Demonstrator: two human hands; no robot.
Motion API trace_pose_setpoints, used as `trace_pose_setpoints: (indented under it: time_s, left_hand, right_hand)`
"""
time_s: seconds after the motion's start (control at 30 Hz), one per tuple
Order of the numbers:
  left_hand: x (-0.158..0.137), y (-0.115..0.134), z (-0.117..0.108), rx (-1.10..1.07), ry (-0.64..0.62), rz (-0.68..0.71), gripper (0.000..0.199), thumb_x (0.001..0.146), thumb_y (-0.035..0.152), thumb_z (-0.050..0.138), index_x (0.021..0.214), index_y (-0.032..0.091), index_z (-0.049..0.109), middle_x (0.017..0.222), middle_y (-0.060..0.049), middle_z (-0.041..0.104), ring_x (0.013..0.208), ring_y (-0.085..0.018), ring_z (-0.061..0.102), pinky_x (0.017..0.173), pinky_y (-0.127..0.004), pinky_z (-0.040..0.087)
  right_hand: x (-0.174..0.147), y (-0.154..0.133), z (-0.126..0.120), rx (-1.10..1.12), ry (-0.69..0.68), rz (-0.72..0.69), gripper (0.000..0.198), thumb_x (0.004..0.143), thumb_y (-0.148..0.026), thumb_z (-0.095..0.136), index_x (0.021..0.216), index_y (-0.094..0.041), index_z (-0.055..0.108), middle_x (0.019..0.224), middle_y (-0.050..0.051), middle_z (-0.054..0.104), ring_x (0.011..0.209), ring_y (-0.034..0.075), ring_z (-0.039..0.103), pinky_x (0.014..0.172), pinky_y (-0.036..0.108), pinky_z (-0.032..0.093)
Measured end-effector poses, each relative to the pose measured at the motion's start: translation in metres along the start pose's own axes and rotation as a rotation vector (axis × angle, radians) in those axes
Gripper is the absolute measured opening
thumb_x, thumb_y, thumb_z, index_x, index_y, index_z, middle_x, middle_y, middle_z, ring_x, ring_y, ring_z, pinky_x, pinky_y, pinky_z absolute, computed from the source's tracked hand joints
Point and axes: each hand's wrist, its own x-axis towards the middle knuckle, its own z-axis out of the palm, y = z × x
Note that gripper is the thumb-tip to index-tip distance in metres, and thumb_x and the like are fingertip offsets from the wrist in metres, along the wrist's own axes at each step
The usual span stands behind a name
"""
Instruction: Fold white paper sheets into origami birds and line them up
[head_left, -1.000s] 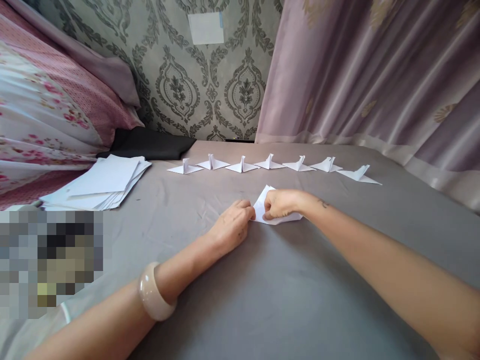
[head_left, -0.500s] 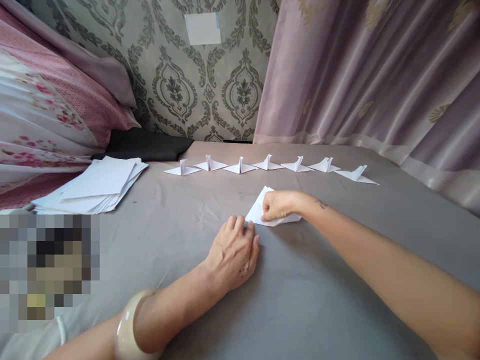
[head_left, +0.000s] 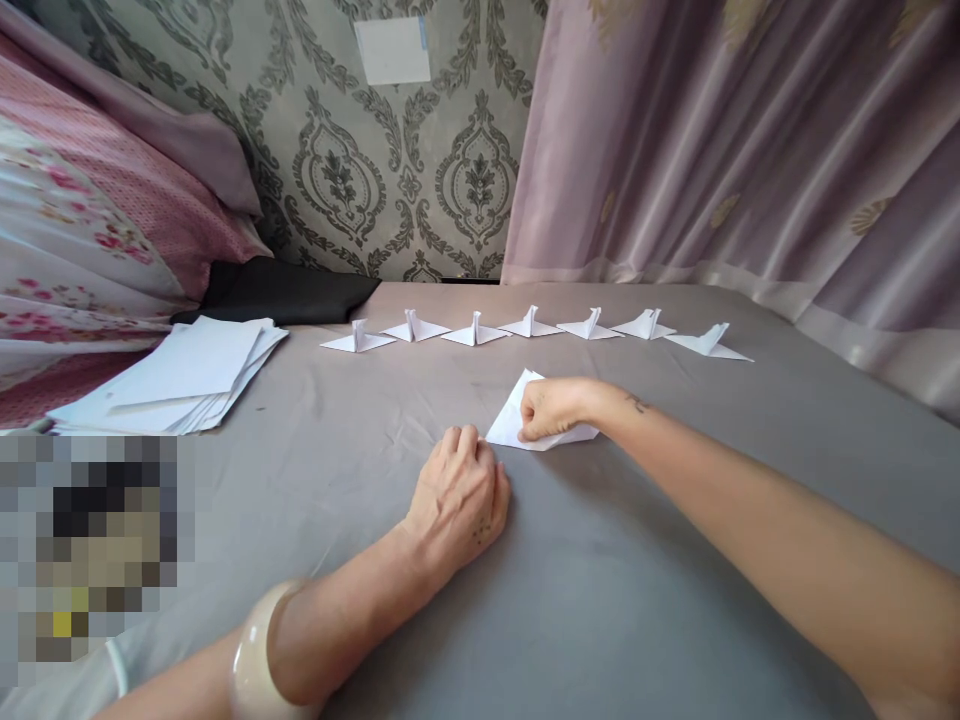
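Note:
A sheet of white paper (head_left: pixel 511 420), folded to a pointed shape, lies flat on the grey cloth in front of me. My right hand (head_left: pixel 556 405) is closed like a fist on top of it, knuckles and thumb against its surface, covering its right part. Lower left, my left hand (head_left: pixel 457 490) is closed too, its curled fingers at the paper's left corner; the fingertips are mostly hidden. Behind them, several white folded-paper figures (head_left: pixel 476 330) stand in a row, each with flat pointed sides and an upright middle.
A stack of white paper sheets (head_left: pixel 187 365) lies at the left, in front of a black folded item (head_left: pixel 285 292). Curtains (head_left: pixel 660 150) hang at the right, floral fabric (head_left: pixel 82 220) at the left. A pale bangle (head_left: pixel 259 650) circles my left forearm.
The view has shifted slightly. Both hands keep nearly the same place at the folded paper, and its shape looks the same.

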Motion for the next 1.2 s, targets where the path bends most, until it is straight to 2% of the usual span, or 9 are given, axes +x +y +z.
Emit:
trace_pose_setpoints:
  time_s: [0.2, 0.43, 0.47, 0.57, 0.63, 0.77, 0.9, 1.03, 1.2]
  left_hand:
    - [0.013, -0.011, 0.005, -0.285, 0.024, 0.257, 0.028, 0.095, 0.014, 0.031, 0.097, 0.014, 0.06, 0.098, -0.01, 0.058, 0.094, -0.021, 0.054, 0.085, -0.034, 0.049]
    - [0.015, -0.013, 0.002, -0.258, -0.103, 0.291, 0.035, 0.099, 0.029, 0.028, 0.1, 0.016, 0.061, 0.094, -0.008, 0.058, 0.089, -0.02, 0.054, 0.079, -0.033, 0.049]
    - [0.015, -0.013, 0.002, -0.248, -0.105, 0.293, 0.035, 0.099, 0.03, 0.029, 0.102, 0.016, 0.061, 0.094, -0.008, 0.058, 0.088, -0.02, 0.054, 0.078, -0.032, 0.049]
    - [0.015, -0.014, 0.002, -0.217, -0.102, 0.309, 0.037, 0.099, 0.033, 0.029, 0.108, 0.016, 0.06, 0.096, -0.008, 0.057, 0.088, -0.021, 0.052, 0.077, -0.034, 0.048]
    - [0.016, -0.015, 0.003, -0.2, -0.105, 0.317, 0.038, 0.099, 0.034, 0.028, 0.111, 0.016, 0.059, 0.097, -0.008, 0.056, 0.087, -0.022, 0.051, 0.078, -0.035, 0.048]
    - [0.017, -0.015, 0.003, -0.166, -0.126, 0.319, 0.039, 0.099, 0.034, 0.028, 0.118, 0.016, 0.057, 0.099, -0.009, 0.055, 0.087, -0.022, 0.05, 0.075, -0.035, 0.048]
    - [0.018, -0.014, 0.002, -0.144, -0.129, 0.321, 0.039, 0.099, 0.034, 0.028, 0.121, 0.016, 0.055, 0.099, -0.01, 0.053, 0.086, -0.022, 0.05, 0.075, -0.035, 0.047]
    - [0.021, -0.013, 0.003, -0.127, -0.131, 0.328, 0.041, 0.099, 0.034, 0.028, 0.125, 0.016, 0.053, 0.099, -0.01, 0.052, 0.085, -0.022, 0.049, 0.077, -0.035, 0.046]
    - [0.023, -0.012, 0.006, -0.108, -0.124, 0.336, 0.046, 0.098, 0.038, 0.029, 0.131, 0.013, 0.05, 0.1, -0.012, 0.051, 0.085, -0.023, 0.048, 0.081, -0.038, 0.046]
  right_hand:
    - [-0.004, -0.007, -0.002, -0.026, 0.009, 0.0, 0.02, 0.067, -0.029, 0.062, 0.078, -0.014, 0.066, 0.071, 0.006, 0.06, 0.068, 0.021, 0.059, 0.055, 0.029, 0.039]
    - [-0.021, 0.006, -0.011, 0.067, 0.049, -0.07, 0.021, 0.076, -0.036, 0.055, 0.072, -0.017, 0.064, 0.069, 0.002, 0.061, 0.064, 0.015, 0.054, 0.056, 0.026, 0.036]
    - [-0.03, 0.01, -0.011, 0.106, 0.12, -0.107, 0.024, 0.08, -0.038, 0.05, 0.076, -0.019, 0.064, 0.074, 0.001, 0.062, 0.067, 0.014, 0.054, 0.058, 0.025, 0.036]
    - [-0.064, 0.018, 0.0, 0.426, 0.715, -0.083, 0.029, 0.084, -0.04, 0.044, 0.076, -0.019, 0.061, 0.076, 0.002, 0.062, 0.07, 0.015, 0.053, 0.061, 0.025, 0.037]
    - [-0.085, 0.022, 0.017, 0.522, 0.858, 0.04, 0.028, 0.084, -0.041, 0.045, 0.071, -0.019, 0.058, 0.069, 0.002, 0.06, 0.064, 0.014, 0.05, 0.058, 0.026, 0.036]
    - [-0.101, 0.032, 0.062, 0.625, 0.764, 0.208, 0.026, 0.082, -0.037, 0.047, 0.061, -0.021, 0.049, 0.057, -0.001, 0.052, 0.054, 0.013, 0.044, 0.052, 0.026, 0.032]
    - [-0.089, 0.04, 0.095, 0.594, 0.653, 0.204, 0.025, 0.083, -0.037, 0.046, 0.063, -0.022, 0.049, 0.057, -0.003, 0.048, 0.055, 0.014, 0.044, 0.054, 0.026, 0.034]
    - [-0.074, 0.038, 0.108, 0.49, 0.694, 0.078, 0.021, 0.085, -0.033, 0.045, 0.068, -0.022, 0.054, 0.07, -0.001, 0.056, 0.062, 0.014, 0.05, 0.061, 0.027, 0.038]
    - [-0.066, 0.033, 0.116, 0.479, 0.768, 0.052, 0.02, 0.086, -0.028, 0.045, 0.073, -0.022, 0.058, 0.08, 0.001, 0.059, 0.066, 0.014, 0.053, 0.063, 0.027, 0.041]
